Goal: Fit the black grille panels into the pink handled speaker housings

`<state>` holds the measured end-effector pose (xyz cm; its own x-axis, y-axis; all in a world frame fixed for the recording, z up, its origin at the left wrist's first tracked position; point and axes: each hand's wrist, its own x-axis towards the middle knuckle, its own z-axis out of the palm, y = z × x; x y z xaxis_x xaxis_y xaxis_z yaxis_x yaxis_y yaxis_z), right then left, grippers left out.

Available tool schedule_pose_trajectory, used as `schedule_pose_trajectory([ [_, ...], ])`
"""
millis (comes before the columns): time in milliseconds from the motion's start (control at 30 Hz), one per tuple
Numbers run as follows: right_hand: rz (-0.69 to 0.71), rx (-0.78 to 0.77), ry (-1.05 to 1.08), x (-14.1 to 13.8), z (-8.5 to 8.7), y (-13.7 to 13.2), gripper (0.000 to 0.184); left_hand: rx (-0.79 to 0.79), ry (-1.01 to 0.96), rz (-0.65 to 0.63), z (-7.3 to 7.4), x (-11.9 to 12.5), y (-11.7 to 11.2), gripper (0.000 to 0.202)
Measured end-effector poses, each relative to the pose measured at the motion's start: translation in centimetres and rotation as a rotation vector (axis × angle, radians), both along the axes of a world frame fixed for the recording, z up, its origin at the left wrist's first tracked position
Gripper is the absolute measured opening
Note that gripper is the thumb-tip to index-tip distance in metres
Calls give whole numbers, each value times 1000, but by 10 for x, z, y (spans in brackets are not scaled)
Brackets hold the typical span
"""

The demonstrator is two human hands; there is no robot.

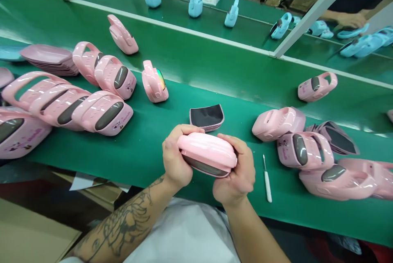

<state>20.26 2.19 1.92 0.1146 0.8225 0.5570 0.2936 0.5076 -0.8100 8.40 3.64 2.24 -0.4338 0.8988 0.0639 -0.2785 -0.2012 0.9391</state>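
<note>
Between my two hands is a pink plastic housing (208, 150) with a dark window strip along its lower side. My left hand (178, 156) grips its left end, fingers curled over the top. At the right end my right hand (235, 169) is closed around it, thumb and fingers pressed to the shell. Just beyond the housing lies a small stack of dark, pink-edged panels (207, 116), partly hidden by my left fingers. A white-handled pick tool (267, 183) rests on the green table (147, 152) to the right of my right hand.
Pink handled housings (102, 111) crowd the left side, near stacked pink plates (50, 56). More pink housings (305, 150) and dark panels (340, 136) lie at right. Past a white rail (172, 28), blue housings (195, 3) stand near another person's hand (351, 19).
</note>
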Motion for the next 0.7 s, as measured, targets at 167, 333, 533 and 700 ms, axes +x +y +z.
schedule_pose_trajectory([
  [167,-42,97,33,-2,7,19,51,177,14,74,12,1,8,80],
  [333,149,178,-169,15,24,21,52,213,195,1,37,-12,13,76],
  [533,22,-84,-416,26,85,77,33,129,498,-33,57,-36,67,66],
  [700,-83,-552,-432,20,105,195,36,-6,739,4,44,-68,88,46],
])
